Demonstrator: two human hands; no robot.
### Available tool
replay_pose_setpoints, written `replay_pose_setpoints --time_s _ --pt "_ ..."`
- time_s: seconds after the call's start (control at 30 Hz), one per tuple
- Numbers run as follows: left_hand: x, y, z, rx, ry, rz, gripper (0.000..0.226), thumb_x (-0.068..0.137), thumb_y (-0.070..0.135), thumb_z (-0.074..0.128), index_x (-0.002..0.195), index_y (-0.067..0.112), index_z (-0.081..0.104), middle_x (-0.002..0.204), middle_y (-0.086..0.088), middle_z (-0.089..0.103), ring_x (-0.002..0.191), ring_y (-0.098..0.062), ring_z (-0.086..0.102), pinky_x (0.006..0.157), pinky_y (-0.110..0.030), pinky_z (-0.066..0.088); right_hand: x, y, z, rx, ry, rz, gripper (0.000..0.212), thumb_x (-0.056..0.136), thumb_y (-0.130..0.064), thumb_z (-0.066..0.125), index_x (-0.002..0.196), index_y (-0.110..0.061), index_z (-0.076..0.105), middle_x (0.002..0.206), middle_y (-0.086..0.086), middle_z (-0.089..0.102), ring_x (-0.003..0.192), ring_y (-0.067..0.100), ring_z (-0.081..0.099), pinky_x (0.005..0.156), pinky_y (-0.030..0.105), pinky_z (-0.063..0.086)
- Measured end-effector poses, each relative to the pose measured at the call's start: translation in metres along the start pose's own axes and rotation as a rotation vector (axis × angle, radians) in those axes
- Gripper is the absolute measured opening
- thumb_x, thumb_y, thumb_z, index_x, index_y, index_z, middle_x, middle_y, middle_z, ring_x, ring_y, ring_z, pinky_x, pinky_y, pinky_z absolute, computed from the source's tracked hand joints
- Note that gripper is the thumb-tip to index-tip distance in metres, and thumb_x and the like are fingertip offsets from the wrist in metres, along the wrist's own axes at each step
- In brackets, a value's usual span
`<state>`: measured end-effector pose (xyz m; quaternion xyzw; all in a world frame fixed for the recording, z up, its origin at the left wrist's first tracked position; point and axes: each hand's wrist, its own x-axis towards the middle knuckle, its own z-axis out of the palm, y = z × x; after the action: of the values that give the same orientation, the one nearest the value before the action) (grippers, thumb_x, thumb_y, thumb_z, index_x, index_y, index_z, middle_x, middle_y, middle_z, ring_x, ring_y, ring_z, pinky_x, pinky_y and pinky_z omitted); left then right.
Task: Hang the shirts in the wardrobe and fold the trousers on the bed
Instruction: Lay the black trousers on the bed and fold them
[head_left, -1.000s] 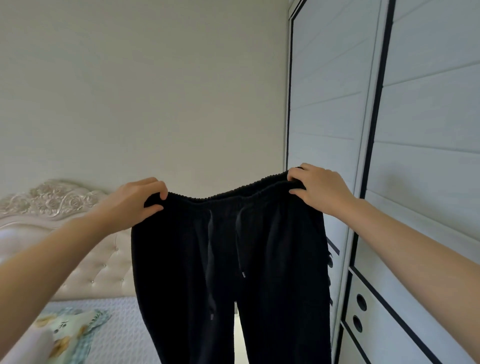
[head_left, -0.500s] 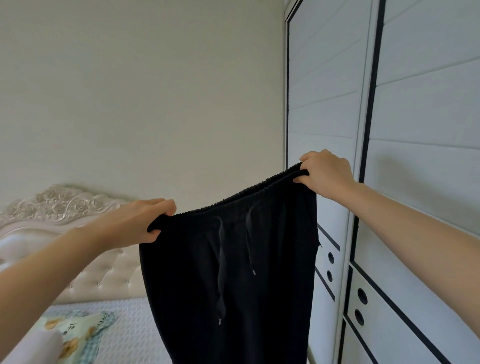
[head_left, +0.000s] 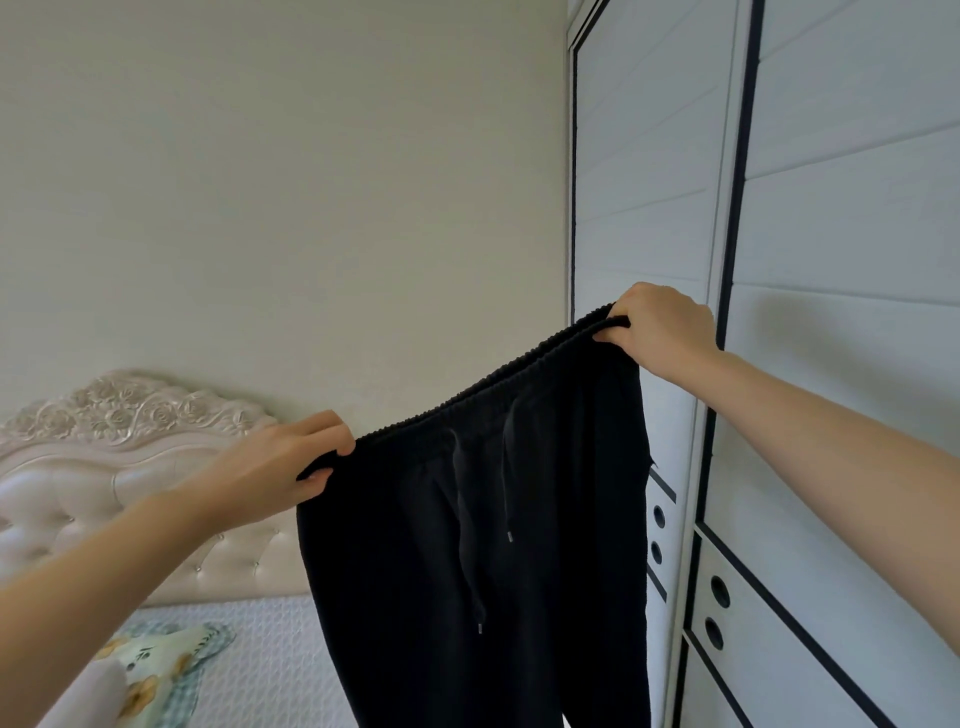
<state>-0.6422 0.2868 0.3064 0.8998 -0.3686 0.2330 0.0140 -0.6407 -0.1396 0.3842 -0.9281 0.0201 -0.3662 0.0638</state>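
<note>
Black drawstring trousers (head_left: 467, 561) hang in the air in front of me, stretched by their elastic waistband. My left hand (head_left: 270, 467) grips the waistband's left end, lower down. My right hand (head_left: 660, 332) grips the right end, held higher, so the waistband slopes up to the right. The two drawstring ends dangle down the front. The legs drop out of view at the bottom edge. The bed (head_left: 270, 644) lies below on the left, and the white wardrobe (head_left: 831, 312) with black trim stands on the right, its doors closed.
A cream tufted headboard (head_left: 124, 457) with carved flowers stands against the plain wall. A patterned green and yellow cloth (head_left: 161, 660) lies on the bed at lower left. Wardrobe drawers (head_left: 727, 613) with round finger holes sit low beside the trousers.
My right hand has lifted its end of the waistband while my left hand dropped slightly, tilting the trousers from level to sloped. The view has shifted a little to the left.
</note>
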Motion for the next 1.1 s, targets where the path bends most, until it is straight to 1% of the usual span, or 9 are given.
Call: replay_pose_setpoints --time_s 0.17,0.33,0.43,0.57,0.67,0.77,0.83,0.93,1.1 --pt "-0.006 0.002 0.016 -0.082 -0.111 -0.054 0.005 0.091 0.015 0.064 0.094 0.017 0.069 0.106 0.012 0.052 0.074 -0.007 0.057 0.070 -0.009 0.041 0.005 -0.007 -0.008 0.088 0.084 -0.007 0.017 0.090 -0.042 0.063 0.093 -0.029 0.074 0.090 -0.004 0.063 0.079 0.022 0.055 0.061 0.029 0.037" --pt "0.002 0.002 0.017 -0.122 -0.242 -0.191 0.018 0.093 0.023 0.060 0.077 0.014 0.062 0.081 0.005 0.054 0.068 -0.009 0.053 0.063 -0.019 0.040 0.011 -0.006 -0.016 0.109 0.164 -0.057 0.018 0.091 -0.041 0.063 0.096 -0.027 0.073 0.103 -0.003 0.061 0.090 0.024 0.057 0.066 0.032 0.041" --pt "0.017 -0.003 -0.009 -0.179 -0.124 -0.288 0.020 0.086 0.021 0.067 0.070 0.012 0.059 0.069 -0.002 0.059 0.069 -0.021 0.057 0.066 -0.029 0.044 0.015 0.008 -0.020 0.038 0.108 -0.025 0.020 0.089 -0.042 0.063 0.095 -0.026 0.074 0.097 -0.001 0.063 0.086 0.025 0.059 0.064 0.031 0.042" --pt "0.030 -0.007 -0.039 -0.515 0.175 -0.436 0.029 0.080 0.025 0.076 0.061 0.014 0.056 0.053 0.005 0.043 0.051 -0.012 0.040 0.052 -0.026 0.031 0.018 0.028 -0.021 0.210 0.081 0.116 0.024 0.087 -0.042 0.067 0.089 -0.019 0.071 0.087 0.002 0.066 0.083 0.024 0.059 0.067 0.034 0.047" --pt "0.034 -0.005 -0.049 -0.698 0.259 -0.469 0.035 0.079 0.028 0.082 0.058 0.024 0.054 0.053 0.012 0.048 0.049 -0.004 0.048 0.052 -0.018 0.037 0.021 0.035 -0.020 0.496 -0.026 0.165 0.027 0.088 -0.037 0.067 0.087 -0.011 0.062 0.087 0.009 0.065 0.081 0.026 0.059 0.064 0.031 0.041" --pt "0.034 -0.004 -0.049 -0.746 0.288 -0.469 0.028 0.088 0.025 0.073 0.070 0.022 0.052 0.064 0.009 0.053 0.062 -0.011 0.057 0.065 -0.034 0.048 0.017 0.039 -0.016 0.667 -0.160 0.210 0.017 0.093 -0.036 0.060 0.090 -0.020 0.053 0.093 0.010 0.066 0.077 0.023 0.057 0.060 0.031 0.044" --pt "0.032 -0.001 -0.047 -0.691 0.309 -0.469 0.022 0.093 0.025 0.066 0.079 0.018 0.050 0.069 0.005 0.051 0.064 -0.011 0.051 0.062 -0.031 0.043 0.013 0.041 -0.009 0.720 -0.176 0.209 0.012 0.096 -0.033 0.055 0.091 -0.025 0.048 0.093 0.009 0.064 0.076 0.021 0.056 0.059 0.032 0.048" --pt "0.031 0.006 -0.047 -0.655 0.370 -0.480 0.018 0.095 0.023 0.063 0.086 0.017 0.049 0.076 0.000 0.052 0.066 -0.011 0.051 0.061 -0.029 0.040 0.008 0.037 0.005 0.803 -0.103 0.185 0.009 0.100 -0.024 0.050 0.106 -0.030 0.045 0.098 0.007 0.060 0.079 0.019 0.057 0.059 0.026 0.046" --pt "0.017 0.016 -0.059 -0.732 0.405 -0.529 0.015 0.094 0.023 0.065 0.092 0.018 0.050 0.072 0.007 0.061 0.061 -0.010 0.059 0.052 -0.023 0.048 0.004 0.017 0.023 1.009 -0.009 0.209 0.046 0.100 -0.023 0.050 0.138 -0.039 0.029 0.108 0.001 0.058 0.094 0.015 0.061 0.079 0.026 0.052"
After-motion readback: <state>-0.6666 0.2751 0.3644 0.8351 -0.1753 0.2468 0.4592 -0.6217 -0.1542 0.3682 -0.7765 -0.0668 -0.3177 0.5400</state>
